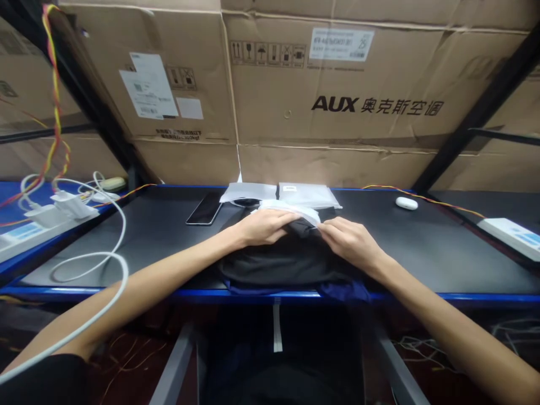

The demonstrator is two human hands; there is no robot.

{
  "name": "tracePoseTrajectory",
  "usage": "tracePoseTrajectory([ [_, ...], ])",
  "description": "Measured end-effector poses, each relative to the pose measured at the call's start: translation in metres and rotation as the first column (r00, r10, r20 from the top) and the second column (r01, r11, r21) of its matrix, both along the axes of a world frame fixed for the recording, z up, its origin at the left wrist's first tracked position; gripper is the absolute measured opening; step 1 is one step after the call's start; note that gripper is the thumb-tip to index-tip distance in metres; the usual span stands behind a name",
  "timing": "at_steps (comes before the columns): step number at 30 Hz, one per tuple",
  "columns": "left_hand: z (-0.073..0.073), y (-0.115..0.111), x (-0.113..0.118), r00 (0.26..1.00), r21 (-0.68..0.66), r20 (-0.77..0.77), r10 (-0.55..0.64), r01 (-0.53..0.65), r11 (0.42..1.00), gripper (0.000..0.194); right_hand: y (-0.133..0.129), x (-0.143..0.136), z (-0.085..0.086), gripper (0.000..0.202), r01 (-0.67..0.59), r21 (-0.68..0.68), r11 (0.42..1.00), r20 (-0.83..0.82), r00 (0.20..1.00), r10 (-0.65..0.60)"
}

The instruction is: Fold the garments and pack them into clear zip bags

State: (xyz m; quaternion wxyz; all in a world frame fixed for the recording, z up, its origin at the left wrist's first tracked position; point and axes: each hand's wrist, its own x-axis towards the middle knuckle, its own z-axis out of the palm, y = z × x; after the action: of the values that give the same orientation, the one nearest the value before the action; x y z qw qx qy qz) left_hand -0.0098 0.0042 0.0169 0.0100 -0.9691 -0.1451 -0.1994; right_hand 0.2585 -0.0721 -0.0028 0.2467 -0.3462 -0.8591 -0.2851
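My left hand and my right hand meet over a pile of dark cloth near the front edge of the table. Between them is a curved, whitish, translucent piece that looks like a thin plastic bag. Its right end is pinched in my right fingers. The fingers of my left hand are closed along its lower left edge. Just behind lie two flat, frosted plastic bags, a left one and a right one with a small label. Dark blue cloth hangs at the table's edge.
A smartphone lies left of the cloth, and a small white case to the right. Power strips flank the table, left and right. A white cable loops over my left arm. Cardboard boxes stand behind.
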Motion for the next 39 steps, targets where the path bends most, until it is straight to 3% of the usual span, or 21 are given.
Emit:
tracePoseTrajectory([
  [3,0.004,-0.001,-0.008,0.979,-0.070,0.128,-0.160,0.170,0.983,0.052,0.001,0.003,-0.001,0.021,0.036,-0.031,0.999,-0.008,0.999,-0.037],
  [6,0.005,-0.006,-0.016,0.951,-0.183,0.205,-0.233,0.271,0.945,0.056,0.001,0.004,-0.001,0.023,0.068,-0.090,0.994,0.018,0.998,-0.067],
  [11,0.007,-0.019,-0.027,0.928,-0.420,0.308,-0.207,0.328,0.846,0.040,0.000,0.003,0.000,0.029,0.156,-0.082,0.984,0.097,0.984,-0.148],
  [15,0.010,-0.025,-0.030,0.928,-0.534,0.308,-0.207,0.349,0.770,0.035,0.000,0.003,-0.002,0.028,0.202,-0.073,0.977,0.122,0.974,-0.192],
  [19,0.014,-0.029,-0.030,0.926,-0.624,0.370,-0.075,0.308,0.718,0.031,0.000,0.003,-0.004,0.028,0.251,-0.129,0.959,0.140,0.962,-0.233],
  [21,0.014,-0.030,-0.031,0.931,-0.619,0.359,-0.066,0.291,0.729,0.030,0.000,0.002,-0.003,0.027,0.266,-0.131,0.955,0.140,0.959,-0.247],
  [24,0.010,-0.031,-0.033,0.950,-0.506,0.236,-0.202,0.298,0.809,0.035,-0.001,-0.001,-0.001,0.022,0.274,-0.098,0.957,0.137,0.956,-0.259],
  [27,0.003,-0.033,-0.035,0.955,-0.376,0.049,-0.293,0.289,0.880,0.052,-0.002,-0.004,-0.001,0.014,0.227,-0.077,0.971,0.123,0.968,-0.217],
  [28,0.001,-0.033,-0.035,0.953,-0.354,0.003,-0.303,0.284,0.891,0.058,-0.002,-0.005,-0.001,0.020,0.195,-0.088,0.977,0.113,0.976,-0.184],
  [31,-0.002,-0.035,-0.036,0.950,-0.362,-0.035,-0.310,0.277,0.890,0.064,-0.001,-0.003,-0.005,0.040,0.073,-0.155,0.985,0.072,0.996,-0.062],
  [35,-0.004,-0.035,-0.037,0.955,-0.383,-0.013,-0.298,0.271,0.883,0.063,0.002,-0.001,-0.007,0.041,-0.076,-0.172,0.982,0.051,0.995,0.086],
  [39,-0.004,-0.035,-0.038,0.951,-0.381,0.010,-0.309,0.289,0.878,0.061,0.009,-0.001,0.001,0.042,-0.070,-0.110,0.991,0.037,0.997,0.075],
])
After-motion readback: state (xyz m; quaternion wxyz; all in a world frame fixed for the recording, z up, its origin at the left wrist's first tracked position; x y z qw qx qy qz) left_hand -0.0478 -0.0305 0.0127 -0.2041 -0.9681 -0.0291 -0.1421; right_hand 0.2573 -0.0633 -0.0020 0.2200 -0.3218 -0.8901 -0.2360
